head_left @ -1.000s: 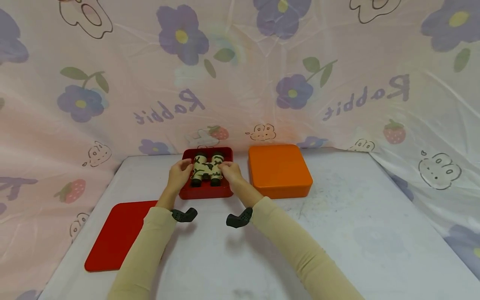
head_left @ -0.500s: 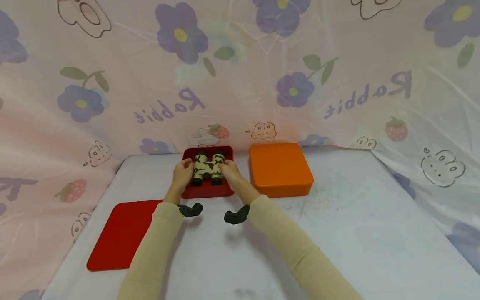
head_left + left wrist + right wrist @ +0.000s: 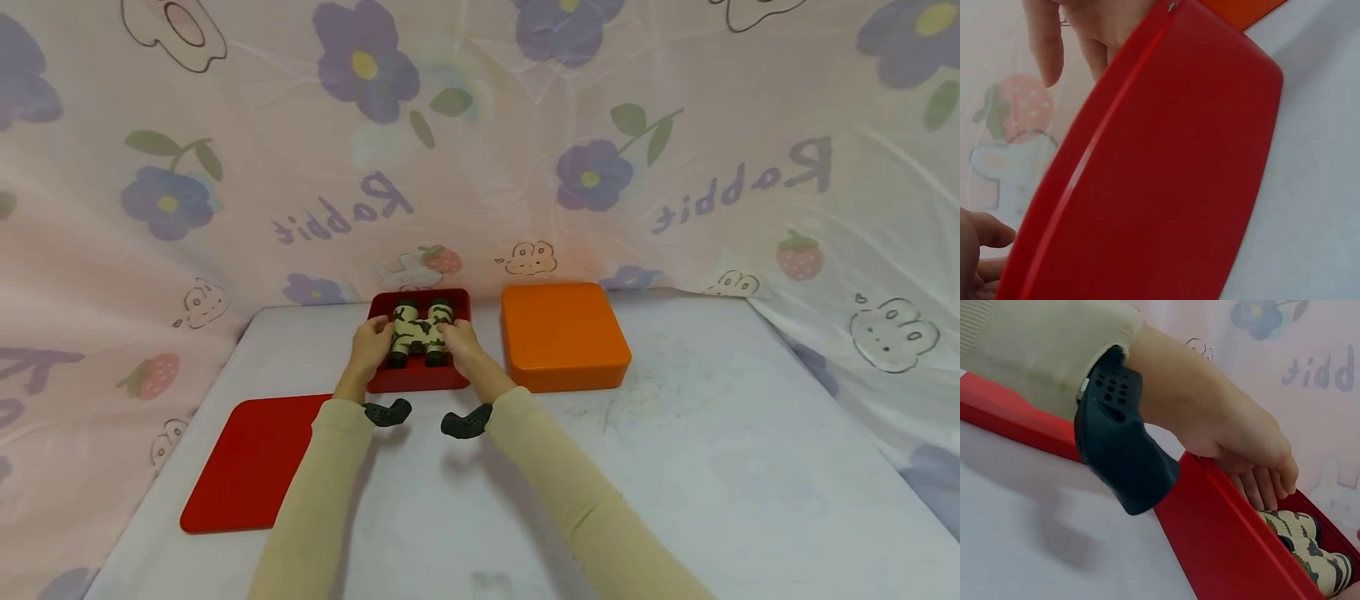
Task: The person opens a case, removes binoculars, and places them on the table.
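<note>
A pair of camouflage-patterned binoculars (image 3: 418,335) is seated inside the red box (image 3: 420,381), toward the back of the bench (image 3: 735,467), its two barrels laid from back to front. One barrel appears gripped at its outer side by the left hand (image 3: 371,344), the other by the right hand (image 3: 463,346); how far each thumb is wrapped cannot be told. Whether the binoculars are being raised or settled cannot be told either. In both cases the effort is best shared equally by the two hands, so that the pair is moved level and no black end is caught on the box wall. Since little room seems to be left at the sides, fingertips should be moved straight up or down, without the rim being pushed. The red lid (image 3: 251,462) is laid flat, partly covered by the left forearm; the orange box (image 3: 566,329) is set to the right.
</note>
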Motion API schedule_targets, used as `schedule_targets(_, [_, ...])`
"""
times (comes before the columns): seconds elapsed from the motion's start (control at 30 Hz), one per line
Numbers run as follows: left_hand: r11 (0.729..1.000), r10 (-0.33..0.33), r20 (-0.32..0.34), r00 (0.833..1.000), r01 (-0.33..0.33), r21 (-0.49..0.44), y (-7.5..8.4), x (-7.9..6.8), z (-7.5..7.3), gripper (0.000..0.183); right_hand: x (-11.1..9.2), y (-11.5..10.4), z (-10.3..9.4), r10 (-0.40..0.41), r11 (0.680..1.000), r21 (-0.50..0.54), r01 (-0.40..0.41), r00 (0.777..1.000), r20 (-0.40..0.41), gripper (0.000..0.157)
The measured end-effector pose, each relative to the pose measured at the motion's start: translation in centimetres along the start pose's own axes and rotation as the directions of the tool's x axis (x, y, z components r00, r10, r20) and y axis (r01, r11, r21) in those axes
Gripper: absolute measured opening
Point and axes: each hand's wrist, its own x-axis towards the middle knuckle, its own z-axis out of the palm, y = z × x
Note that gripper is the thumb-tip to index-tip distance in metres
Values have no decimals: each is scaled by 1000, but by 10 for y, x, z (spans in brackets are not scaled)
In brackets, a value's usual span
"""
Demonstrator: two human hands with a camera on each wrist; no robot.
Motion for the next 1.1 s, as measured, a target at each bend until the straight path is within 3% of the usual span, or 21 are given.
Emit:
schedule_targets(0.03, [1000,-2,5,1000,2,2,0,0,0,50,1,1,0,-2,1000,-19,2,1000,-7,64])
schedule_targets(0.17, [1000,-10,22,1000,10,-14,-1,3,2,51,60,36,-2,-31,997,-68,30,999,-16,70])
schedule_targets(0.27, [1000,-18,35,999,19,-24,-1,5,3,52,72,40,-2,-21,998,-61,21,1000,-5,70])
schedule_targets(0.4, [1000,-29,55,998,29,13,-2,6,2,55,19,7,0,17,999,-39,-16,1000,22,62])
schedule_targets(0.53, [998,-46,75,996,43,51,-3,6,2,56,-10,-12,-1,45,998,-40,-42,997,68,59])
schedule_targets(0.87, [997,-52,87,995,47,53,-4,6,3,57,5,-2,-4,66,997,-42,-61,990,123,56])
schedule_targets(1.1, [998,-41,84,996,37,52,-2,4,1,57,8,1,-2,44,998,-56,-38,993,112,56])
